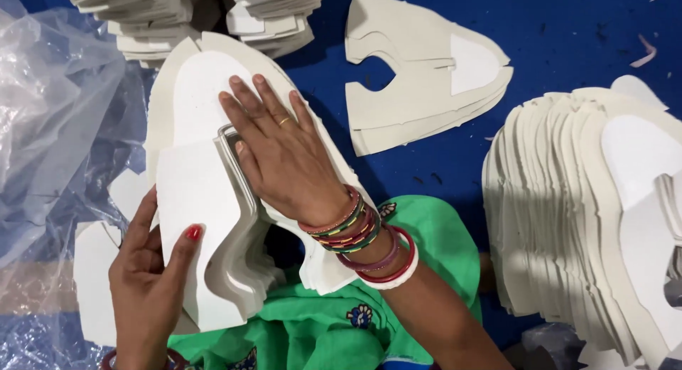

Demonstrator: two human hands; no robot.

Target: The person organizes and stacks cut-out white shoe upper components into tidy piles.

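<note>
While the stack (213, 221) of cut white pieces is pinched at its near edge by the left hand (145, 285), thumb on top, the right hand (280, 160) is laid flat on it, fingers spread, nothing gripped. Slip risk: loose layers could be fanned out under the fingertips. No containers are seen; only a clear bag (50, 128) beyond the left fingers, contents cannot be told.

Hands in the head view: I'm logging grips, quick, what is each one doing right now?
Left hand: closed on the edge of the white cut piece, thumb on top.
Right hand: open, pressed flat on the stack of cut pieces.
</note>
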